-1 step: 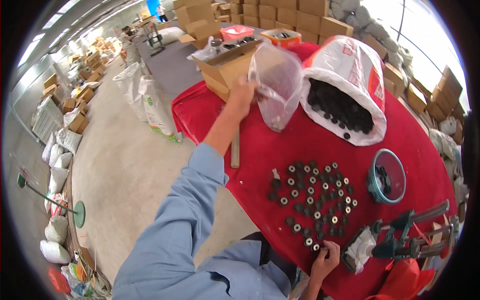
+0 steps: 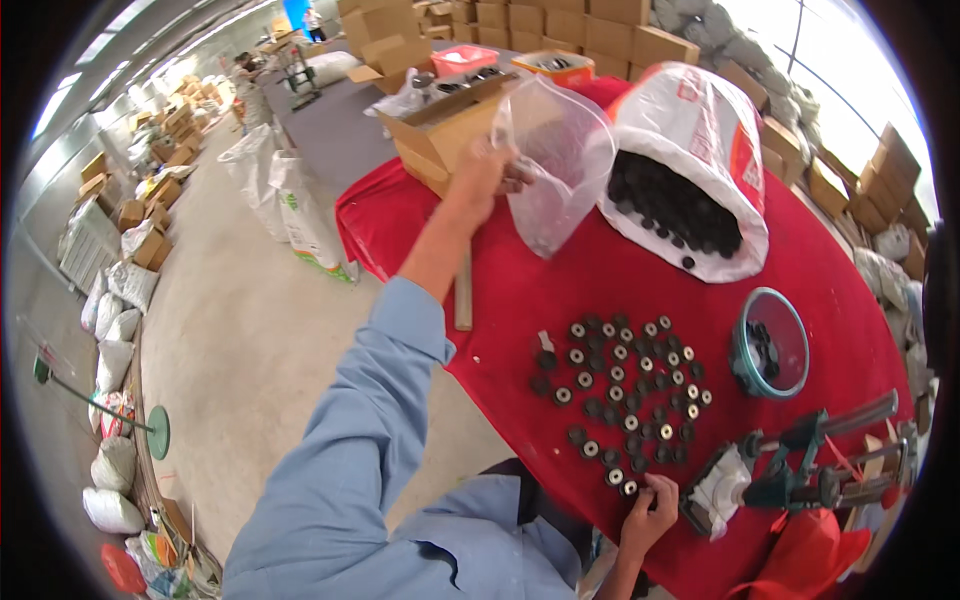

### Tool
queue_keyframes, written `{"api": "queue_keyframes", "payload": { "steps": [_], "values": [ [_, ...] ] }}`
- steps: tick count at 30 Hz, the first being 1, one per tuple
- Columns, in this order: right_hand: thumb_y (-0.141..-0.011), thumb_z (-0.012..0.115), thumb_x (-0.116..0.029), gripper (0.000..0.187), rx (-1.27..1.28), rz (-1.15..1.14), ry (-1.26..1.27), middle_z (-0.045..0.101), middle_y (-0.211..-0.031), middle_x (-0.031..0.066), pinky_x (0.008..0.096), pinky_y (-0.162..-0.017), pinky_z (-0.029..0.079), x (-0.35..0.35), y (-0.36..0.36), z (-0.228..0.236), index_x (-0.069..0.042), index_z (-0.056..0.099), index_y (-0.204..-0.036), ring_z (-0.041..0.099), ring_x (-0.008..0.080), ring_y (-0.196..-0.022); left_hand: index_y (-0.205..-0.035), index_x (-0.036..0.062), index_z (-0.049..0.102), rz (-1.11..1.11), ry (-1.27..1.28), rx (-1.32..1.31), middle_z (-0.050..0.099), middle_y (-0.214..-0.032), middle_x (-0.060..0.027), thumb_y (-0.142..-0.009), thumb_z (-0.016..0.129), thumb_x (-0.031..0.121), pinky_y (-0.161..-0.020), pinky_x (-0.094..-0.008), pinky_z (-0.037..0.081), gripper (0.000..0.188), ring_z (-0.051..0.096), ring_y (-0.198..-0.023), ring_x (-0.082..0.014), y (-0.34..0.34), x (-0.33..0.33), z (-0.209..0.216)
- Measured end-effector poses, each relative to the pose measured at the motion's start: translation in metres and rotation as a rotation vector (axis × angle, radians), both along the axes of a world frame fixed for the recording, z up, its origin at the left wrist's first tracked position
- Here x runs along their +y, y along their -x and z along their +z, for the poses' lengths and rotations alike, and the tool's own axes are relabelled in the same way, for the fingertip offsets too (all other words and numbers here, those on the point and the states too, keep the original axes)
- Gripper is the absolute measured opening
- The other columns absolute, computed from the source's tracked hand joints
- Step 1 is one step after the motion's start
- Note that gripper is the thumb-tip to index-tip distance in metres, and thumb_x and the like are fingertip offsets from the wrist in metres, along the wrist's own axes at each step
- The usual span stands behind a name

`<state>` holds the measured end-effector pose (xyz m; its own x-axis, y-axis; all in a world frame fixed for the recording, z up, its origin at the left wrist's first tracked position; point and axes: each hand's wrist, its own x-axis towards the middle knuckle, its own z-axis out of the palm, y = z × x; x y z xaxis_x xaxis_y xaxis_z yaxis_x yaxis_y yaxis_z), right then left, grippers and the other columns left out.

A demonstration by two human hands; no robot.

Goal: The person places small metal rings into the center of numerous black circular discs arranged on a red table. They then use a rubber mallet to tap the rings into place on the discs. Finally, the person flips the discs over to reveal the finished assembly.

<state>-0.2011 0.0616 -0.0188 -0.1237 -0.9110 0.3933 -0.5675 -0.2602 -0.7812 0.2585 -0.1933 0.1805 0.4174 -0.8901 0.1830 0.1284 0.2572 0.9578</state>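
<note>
My left hand (image 2: 476, 178) is closed on the rim of a clear plastic bag (image 2: 560, 150), which hangs with its narrow lower end over the red cloth. A few small things, too blurred to name, lie in the bag's bottom. Low on the table, my right hand (image 2: 652, 510) has its fingers curled beside a black disc with a metal ring (image 2: 629, 488); whatever they may hold is hidden. Many such black round pieces (image 2: 630, 422) lie scattered beyond that hand, some showing pale metal rings, others plain black.
A white sack (image 2: 690, 110) lies tipped, its mouth full of black pieces (image 2: 670, 200). On the right stand a teal bowl (image 2: 770, 345) with black parts and a green hand press (image 2: 790, 470). An opened cardboard box (image 2: 425, 155) and a wooden strip (image 2: 463, 295) lie near my left arm.
The view has shifted slightly. My left hand has turned a little, and the bag's mouth has swung a bit to the right. My right hand stays by the same disc.
</note>
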Motion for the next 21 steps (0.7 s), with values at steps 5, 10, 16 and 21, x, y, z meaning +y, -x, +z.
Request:
{"api": "queue_keyframes", "payload": {
  "steps": [5,10,16,21],
  "values": [
    [-0.087,0.061,0.012,0.024,-0.035,0.006,-0.002,0.072,-0.102,0.0163,0.0407,-0.085,0.058,-0.001,0.001,0.001,0.001,0.076,-0.103,0.072,0.0320,-0.095,-0.114,0.0029,0.071,-0.015,-0.061,-0.001,0.075,-0.094,-0.0076,-0.104,0.070,0.038,-0.056,-0.0255,0.051,0.036,0.071,-0.076,-0.0124,-0.038,0.027,-0.038],
    [-0.088,0.062,0.012,0.024,-0.027,0.021,-0.026,0.073,-0.101,0.0163,0.0384,-0.082,0.058,-0.003,-0.003,0.009,0.000,0.077,-0.103,0.074,0.0307,-0.093,-0.134,-0.0090,0.063,0.468,-0.533,-1.160,0.071,-0.129,-0.0313,-0.086,0.085,0.046,-0.104,-0.0501,0.056,0.077,0.070,-0.124,-0.0432,-0.075,0.073,-0.144],
    [-0.089,0.065,0.011,0.023,-0.061,0.009,-0.059,0.074,-0.101,0.0151,0.0354,-0.076,0.058,-0.003,-0.001,0.007,0.000,0.078,-0.104,0.074,0.0274,-0.088,-0.131,-0.0076,0.064,0.377,-0.706,-1.159,0.075,-0.115,-0.0287,-0.091,0.078,0.045,-0.096,-0.0500,0.056,0.068,0.073,-0.106,-0.0439,-0.068,0.082,-0.188],
    [-0.090,0.063,0.013,0.027,-0.141,0.006,-0.100,0.074,-0.104,0.0128,0.0314,-0.073,0.058,-0.002,0.000,0.009,0.000,0.079,-0.108,0.073,0.0201,-0.086,-0.124,-0.0066,0.068,0.151,-0.552,-0.791,0.073,-0.095,-0.0138,-0.099,0.065,0.033,-0.077,-0.0379,0.052,0.047,0.068,-0.086,-0.0223,-0.075,0.108,-0.178]
  ]
}}
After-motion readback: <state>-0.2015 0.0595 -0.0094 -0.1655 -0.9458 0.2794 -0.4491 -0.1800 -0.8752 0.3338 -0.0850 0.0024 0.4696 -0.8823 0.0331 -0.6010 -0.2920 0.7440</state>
